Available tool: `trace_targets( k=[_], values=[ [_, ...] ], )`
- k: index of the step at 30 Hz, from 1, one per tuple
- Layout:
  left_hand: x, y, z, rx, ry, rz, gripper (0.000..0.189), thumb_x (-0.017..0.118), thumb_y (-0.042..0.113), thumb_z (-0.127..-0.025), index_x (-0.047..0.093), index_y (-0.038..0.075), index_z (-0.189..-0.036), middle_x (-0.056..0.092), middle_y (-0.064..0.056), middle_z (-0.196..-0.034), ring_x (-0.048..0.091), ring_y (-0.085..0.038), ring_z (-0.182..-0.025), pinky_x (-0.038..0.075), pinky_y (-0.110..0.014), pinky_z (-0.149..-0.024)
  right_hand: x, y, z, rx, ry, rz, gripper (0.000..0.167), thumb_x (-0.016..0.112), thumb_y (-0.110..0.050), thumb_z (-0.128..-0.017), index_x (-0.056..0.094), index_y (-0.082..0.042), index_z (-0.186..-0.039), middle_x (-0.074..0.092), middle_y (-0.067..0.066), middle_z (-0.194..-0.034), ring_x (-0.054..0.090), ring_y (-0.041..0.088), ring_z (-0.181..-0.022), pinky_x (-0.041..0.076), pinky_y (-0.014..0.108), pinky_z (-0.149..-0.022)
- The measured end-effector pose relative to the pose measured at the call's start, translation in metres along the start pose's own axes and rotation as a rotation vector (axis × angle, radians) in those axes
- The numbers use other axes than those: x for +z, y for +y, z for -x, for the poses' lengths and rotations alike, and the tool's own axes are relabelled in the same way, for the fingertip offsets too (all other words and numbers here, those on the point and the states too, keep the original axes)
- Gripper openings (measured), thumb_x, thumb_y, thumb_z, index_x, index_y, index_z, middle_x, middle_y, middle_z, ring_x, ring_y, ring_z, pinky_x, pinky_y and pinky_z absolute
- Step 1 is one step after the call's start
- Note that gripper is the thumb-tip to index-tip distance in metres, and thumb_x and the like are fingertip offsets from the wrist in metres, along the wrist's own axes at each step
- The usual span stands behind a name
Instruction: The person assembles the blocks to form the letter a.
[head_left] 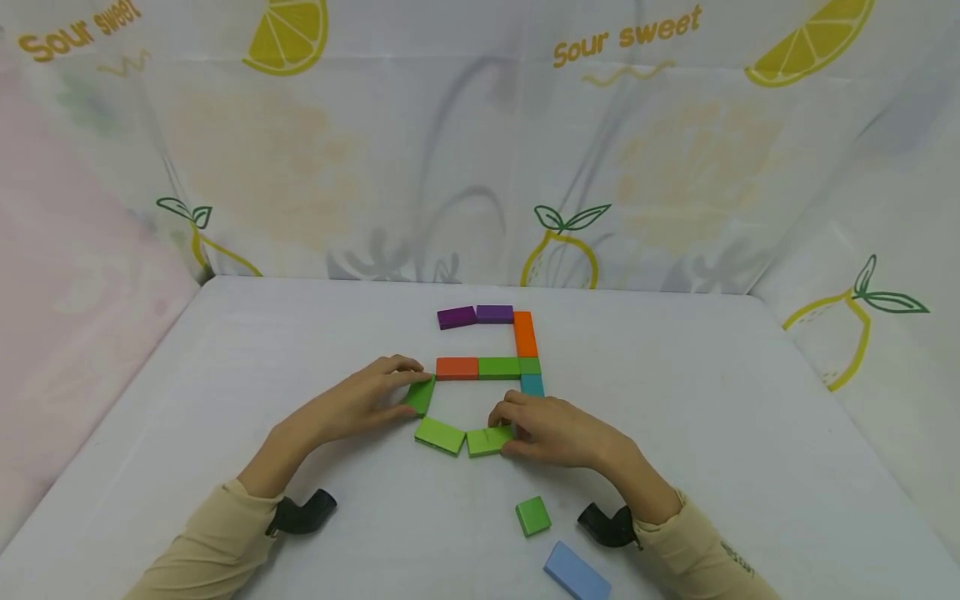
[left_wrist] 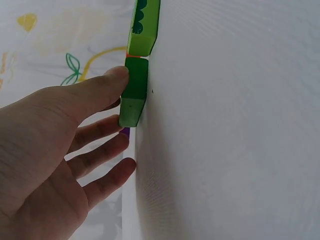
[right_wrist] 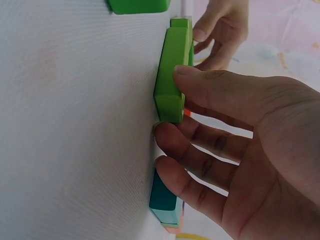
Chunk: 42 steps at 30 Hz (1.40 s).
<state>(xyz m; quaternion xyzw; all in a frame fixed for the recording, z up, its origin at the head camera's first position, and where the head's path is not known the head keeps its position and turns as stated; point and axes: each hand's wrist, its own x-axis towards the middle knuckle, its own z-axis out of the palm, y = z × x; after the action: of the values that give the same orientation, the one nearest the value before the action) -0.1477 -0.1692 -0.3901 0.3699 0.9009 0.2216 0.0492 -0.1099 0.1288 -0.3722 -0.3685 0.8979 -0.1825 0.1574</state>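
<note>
My left hand (head_left: 367, 398) pinches a dark green block (head_left: 422, 397) between thumb and fingers at the left of a row of coloured blocks. In the left wrist view, the thumb lies on the side of that block (left_wrist: 134, 90). A light green block (head_left: 488, 441) is between the thumb and fingers of my right hand (head_left: 562, 431); its thumb presses the block's side (right_wrist: 170, 75) in the right wrist view. Between these two lies another light green block (head_left: 440, 436), touched by neither hand. Just beyond the right fingers is a teal block (head_left: 532, 384), partly hidden in the head view.
Farther back lie two purple blocks (head_left: 494, 314), an orange block (head_left: 523, 335), a red-orange block (head_left: 457, 368) and green blocks (head_left: 498, 367), joined in a line shape. Nearer me are a green cube (head_left: 533, 516) and a blue block (head_left: 577, 572) on the white table (head_left: 187, 400).
</note>
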Motion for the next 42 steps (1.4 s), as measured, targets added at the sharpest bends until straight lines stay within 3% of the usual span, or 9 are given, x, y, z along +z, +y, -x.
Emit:
trace_targets(
  k=[10,23,28,32,37,42],
  values=[
    [0.000,-0.001,0.003,-0.008,-0.023,0.014,0.061,0.073,0.035,-0.081,0.053,0.016,-0.135,0.046,-0.007,-0.140,0.044,-0.025,-0.129,0.041,-0.044,-0.104,0.000,0.001,0.000,-0.002,0.004,-0.010,0.024,0.065,-0.023,-0.089,0.060,-0.017,-0.112,0.054,-0.007,-0.099,0.049,0.003,-0.076,0.044,0.017,-0.068],
    [0.000,0.002,0.006,-0.014,-0.021,0.007,0.059,0.074,0.035,-0.080,0.055,0.014,-0.133,0.048,-0.007,-0.138,0.045,-0.024,-0.129,0.042,-0.043,-0.104,0.003,-0.001,0.000,-0.009,0.001,-0.008,0.024,0.065,-0.024,-0.089,0.060,-0.017,-0.112,0.054,-0.007,-0.099,0.049,0.003,-0.076,0.043,0.017,-0.068],
    [0.000,0.004,0.006,0.057,0.044,0.003,0.058,0.075,0.038,-0.078,0.058,0.017,-0.130,0.050,-0.004,-0.136,0.046,-0.023,-0.127,0.043,-0.043,-0.102,0.002,-0.002,0.001,0.003,0.003,-0.007,0.024,0.065,-0.023,-0.089,0.060,-0.017,-0.112,0.054,-0.006,-0.098,0.049,0.004,-0.075,0.043,0.017,-0.067],
    [0.000,0.009,0.003,0.145,0.071,0.021,0.054,0.079,0.040,-0.074,0.063,0.020,-0.122,0.053,0.004,-0.125,0.047,-0.014,-0.117,0.047,-0.036,-0.096,-0.003,-0.002,0.003,0.010,0.010,-0.022,0.027,0.065,-0.024,-0.089,0.059,-0.017,-0.114,0.054,-0.005,-0.097,0.049,0.003,-0.074,0.044,0.017,-0.066],
    [0.001,0.020,0.002,0.152,-0.012,0.022,0.044,0.080,0.038,-0.073,0.067,0.025,-0.112,0.054,0.011,-0.113,0.049,-0.005,-0.103,0.049,-0.027,-0.086,-0.010,0.001,0.007,0.026,0.052,-0.039,0.029,0.067,-0.024,-0.088,0.059,-0.016,-0.114,0.057,-0.005,-0.099,0.054,0.006,-0.078,0.047,0.018,-0.069],
    [0.003,0.024,0.003,0.144,-0.083,0.016,0.037,0.078,0.027,-0.077,0.067,0.026,-0.113,0.057,0.010,-0.112,0.054,-0.006,-0.102,0.050,-0.029,-0.089,-0.010,0.005,0.009,0.016,0.046,-0.040,0.027,0.068,-0.022,-0.087,0.059,-0.015,-0.111,0.057,-0.003,-0.093,0.054,0.010,-0.080,0.046,0.019,-0.071]
  ],
)
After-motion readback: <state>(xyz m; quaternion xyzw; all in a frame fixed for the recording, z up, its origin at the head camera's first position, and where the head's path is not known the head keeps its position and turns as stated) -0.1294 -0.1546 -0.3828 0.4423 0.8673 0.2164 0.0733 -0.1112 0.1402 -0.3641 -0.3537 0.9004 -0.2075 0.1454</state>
